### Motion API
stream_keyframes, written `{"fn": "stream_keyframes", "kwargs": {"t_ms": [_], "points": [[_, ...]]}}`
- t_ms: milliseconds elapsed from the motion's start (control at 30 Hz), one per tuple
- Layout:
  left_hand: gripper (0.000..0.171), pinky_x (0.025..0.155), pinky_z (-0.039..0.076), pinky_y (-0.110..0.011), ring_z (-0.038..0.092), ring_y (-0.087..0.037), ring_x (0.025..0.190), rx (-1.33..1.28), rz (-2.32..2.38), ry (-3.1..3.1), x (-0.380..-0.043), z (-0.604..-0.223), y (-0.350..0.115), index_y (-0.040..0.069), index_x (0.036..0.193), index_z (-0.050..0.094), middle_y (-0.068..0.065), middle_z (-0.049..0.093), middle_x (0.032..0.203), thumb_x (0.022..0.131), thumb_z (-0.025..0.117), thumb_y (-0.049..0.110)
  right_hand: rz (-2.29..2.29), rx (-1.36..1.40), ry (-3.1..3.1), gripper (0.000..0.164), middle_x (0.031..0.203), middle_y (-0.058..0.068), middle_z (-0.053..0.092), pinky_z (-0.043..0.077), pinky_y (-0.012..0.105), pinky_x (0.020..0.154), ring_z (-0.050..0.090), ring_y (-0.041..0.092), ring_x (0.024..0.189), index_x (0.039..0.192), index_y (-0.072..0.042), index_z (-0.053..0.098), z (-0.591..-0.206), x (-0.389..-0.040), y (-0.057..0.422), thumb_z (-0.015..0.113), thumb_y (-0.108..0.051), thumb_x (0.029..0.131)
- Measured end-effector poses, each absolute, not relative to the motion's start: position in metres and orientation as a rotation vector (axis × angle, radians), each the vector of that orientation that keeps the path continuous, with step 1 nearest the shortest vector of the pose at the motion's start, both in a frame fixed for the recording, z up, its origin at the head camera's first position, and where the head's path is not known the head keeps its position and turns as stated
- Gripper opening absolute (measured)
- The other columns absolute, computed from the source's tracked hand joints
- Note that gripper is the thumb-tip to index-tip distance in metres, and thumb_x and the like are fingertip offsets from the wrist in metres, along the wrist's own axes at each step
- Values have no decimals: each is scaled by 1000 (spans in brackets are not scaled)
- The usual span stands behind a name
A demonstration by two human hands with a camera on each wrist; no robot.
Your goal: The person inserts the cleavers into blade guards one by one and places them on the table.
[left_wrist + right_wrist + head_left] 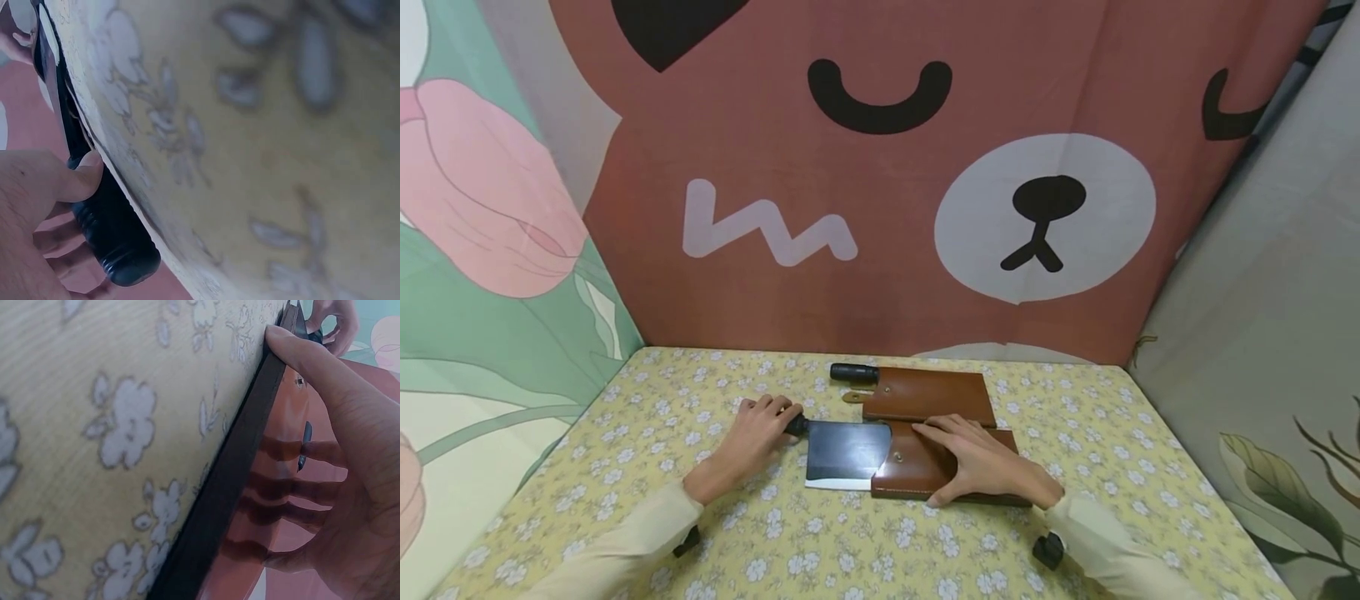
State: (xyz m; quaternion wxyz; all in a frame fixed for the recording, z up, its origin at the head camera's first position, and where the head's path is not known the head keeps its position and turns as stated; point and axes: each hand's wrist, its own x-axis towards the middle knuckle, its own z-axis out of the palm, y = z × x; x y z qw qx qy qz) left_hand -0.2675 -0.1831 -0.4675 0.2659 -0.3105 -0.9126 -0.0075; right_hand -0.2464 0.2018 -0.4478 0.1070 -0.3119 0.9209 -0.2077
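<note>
A cleaver (848, 450) lies flat with its broad dark blade partly inside a brown leather sheath (917, 471); the far part of the blade is hidden there. My left hand (752, 437) grips its black handle (115, 225), thumb on the near side and fingers round the back, as the left wrist view shows. Across the sheath spreads my right hand (981, 462), holding it with the thumb (284, 344) at the near dark edge and the fingers over the top towards the far edge. A metal snap stud (898, 457) shows near the sheath's mouth.
Just behind lies a second cleaver in a brown sheath (932, 393), its black handle (853, 372) pointing left and a small strap (853, 397) sticking out. A yellow flowered cloth (760, 533) covers the table. Printed curtains (880, 300) stand at the back and both sides.
</note>
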Motion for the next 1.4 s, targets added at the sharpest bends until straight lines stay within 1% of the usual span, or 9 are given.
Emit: {"fn": "stream_keyframes", "kwargs": {"t_ms": [233,333,567,733,967,1033,1300,1400], "points": [[42,72,48,-47,61,-24,91,-819,12,-2483,-267,-468,-180,14,115,66,-4,64,105,79,82,30,-620,-956,2707,104,158,15,29,19,76,107,22,50,145,155,-21,32,-448,-246,199,79,-61,71],[43,72,48,-47,61,-23,91,-830,-9,-2476,-269,-468,-178,13,115,67,-4,65,105,78,82,30,-606,-955,2715,104,158,14,30,20,75,107,23,48,145,155,-22,32,-448,-247,198,78,-63,71],[40,71,47,-47,59,-22,90,-864,-27,-2471,-272,-465,-170,14,114,67,-3,63,104,79,82,28,-593,-991,2736,105,158,12,31,22,75,107,28,40,145,155,-23,32,-446,-249,192,78,-64,70],[38,70,46,-46,57,-21,89,-857,-7,-2489,-272,-464,-169,15,113,65,-3,62,103,81,80,29,-588,-984,2733,105,158,13,30,21,74,108,26,45,146,155,-23,32,-445,-249,191,78,-64,70],[38,70,45,-46,57,-22,90,-870,-2,-2502,-270,-467,-171,15,115,65,-3,61,104,83,79,30,-605,-984,2715,105,158,13,32,21,75,107,27,44,145,154,-22,33,-445,-247,190,80,-62,70],[39,70,45,-46,57,-22,90,-874,-16,-2501,-270,-468,-171,14,116,66,-3,62,104,83,79,30,-607,-976,2715,105,158,12,32,21,75,107,26,46,145,154,-23,33,-445,-246,190,80,-62,70],[41,71,45,-48,61,-23,94,-885,-63,-2532,-269,-464,-167,14,116,66,-4,64,105,80,81,28,-581,-1031,2722,106,157,11,33,21,74,107,30,38,144,155,-23,31,-444,-247,184,79,-63,70],[42,72,45,-48,62,-23,95,-880,-68,-2549,-268,-463,-164,14,116,66,-4,65,106,79,82,27,-582,-1038,2716,106,157,13,32,20,75,108,29,41,145,155,-23,30,-444,-246,181,79,-63,70]]}}
